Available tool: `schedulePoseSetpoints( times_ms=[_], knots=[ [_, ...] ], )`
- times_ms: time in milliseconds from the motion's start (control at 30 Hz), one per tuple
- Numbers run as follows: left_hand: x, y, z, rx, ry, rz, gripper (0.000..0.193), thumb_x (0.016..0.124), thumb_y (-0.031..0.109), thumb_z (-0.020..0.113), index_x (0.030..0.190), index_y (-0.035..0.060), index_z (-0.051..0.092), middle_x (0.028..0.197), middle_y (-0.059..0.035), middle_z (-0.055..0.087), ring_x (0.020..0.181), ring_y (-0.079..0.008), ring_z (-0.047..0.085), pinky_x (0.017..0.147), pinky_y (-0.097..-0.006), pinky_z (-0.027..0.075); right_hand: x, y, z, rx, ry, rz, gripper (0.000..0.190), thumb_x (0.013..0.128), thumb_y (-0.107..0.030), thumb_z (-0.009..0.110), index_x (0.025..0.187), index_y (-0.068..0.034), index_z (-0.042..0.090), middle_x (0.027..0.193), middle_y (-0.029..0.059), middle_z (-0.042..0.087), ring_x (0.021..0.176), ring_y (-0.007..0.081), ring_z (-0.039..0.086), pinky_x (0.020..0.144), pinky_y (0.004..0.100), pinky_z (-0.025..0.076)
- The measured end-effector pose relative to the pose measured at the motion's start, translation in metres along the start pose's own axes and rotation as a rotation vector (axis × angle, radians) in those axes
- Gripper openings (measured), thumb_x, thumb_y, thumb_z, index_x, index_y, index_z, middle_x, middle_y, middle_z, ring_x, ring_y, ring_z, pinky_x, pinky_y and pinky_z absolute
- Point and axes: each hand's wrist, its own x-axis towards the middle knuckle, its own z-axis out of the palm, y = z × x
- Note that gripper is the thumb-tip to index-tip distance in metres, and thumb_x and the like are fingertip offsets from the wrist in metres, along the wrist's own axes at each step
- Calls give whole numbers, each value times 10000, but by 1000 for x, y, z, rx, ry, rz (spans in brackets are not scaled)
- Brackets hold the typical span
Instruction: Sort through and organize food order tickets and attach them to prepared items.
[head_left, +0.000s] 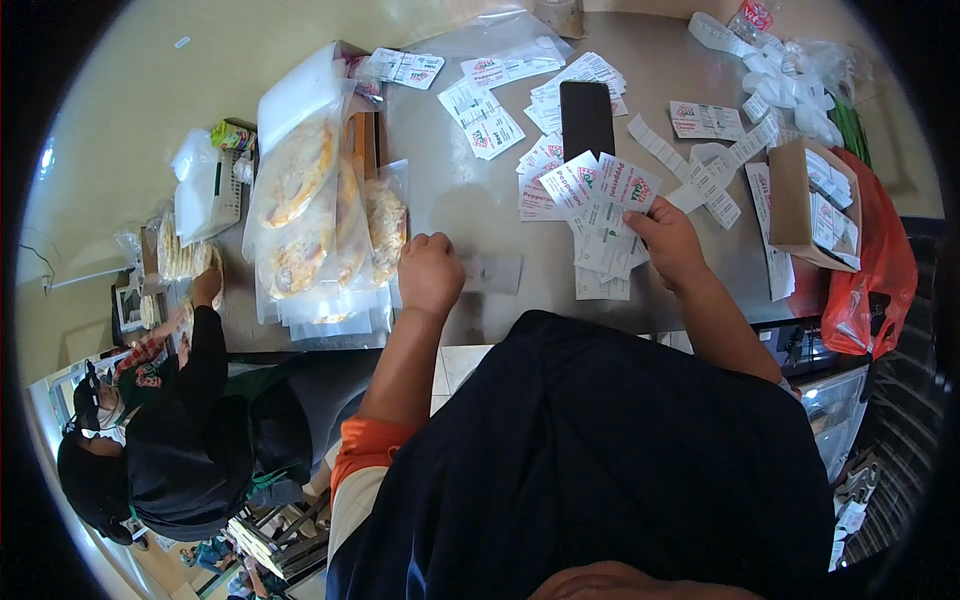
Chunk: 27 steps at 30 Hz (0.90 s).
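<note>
My right hand (664, 236) pinches a printed pizza label card (630, 182) between thumb and fingers, over a spread of similar cards and below a black smartphone (586, 120). My left hand (431, 271), fingers curled, is at the edge of the bagged pizzas (296, 202); whether it grips a plastic edge is hidden. Right of it a translucent strip (491, 274) lies flat on the metal table (465, 202). More label cards (481, 120) lie in loose piles around the phone, and a separate card (705, 121) lies to the right.
At the right are curled label strips (720, 184), a cardboard box of cards (814, 206) and a red plastic bag (870, 300). At the left, a plastic basket (225, 195) stands near two co-workers, one in black (187, 450), handling stacked flatbreads (176, 251).
</note>
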Motion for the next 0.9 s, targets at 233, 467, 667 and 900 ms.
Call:
schedulePoseSetpoints(
  times_ms=[233,467,667,900],
  knots=[
    [26,-18,22,-63,-75,-169,202,761,123,503,906,40,616,909,-195,597,913,-346,552,822,-420,441,-16,11,-30,-29,51,12,231,857,-30,511,1069,43,565,985,116,637,853,162,616,781,281,476],
    [10,52,5,-382,-47,63,334,838,190,583,1123,32,512,988,-124,599,890,-264,580,809,-382,463,-16,22,-23,84,27,121,228,848,-32,522,1055,42,581,987,121,642,851,178,622,794,283,477],
    [-3,104,13,-1496,-566,-387,261,859,135,581,1096,30,547,1028,-74,617,906,-157,590,788,-294,452,-10,21,0,106,-114,153,209,840,-38,544,1025,43,600,973,110,646,839,184,622,792,290,478],
    [6,87,-7,-1494,-199,-430,228,815,-34,485,1010,35,582,935,-62,632,878,-138,576,782,-272,438,-1,23,-12,-30,100,-36,218,848,-27,525,1045,32,596,974,105,644,864,185,611,789,287,476]
  ],
)
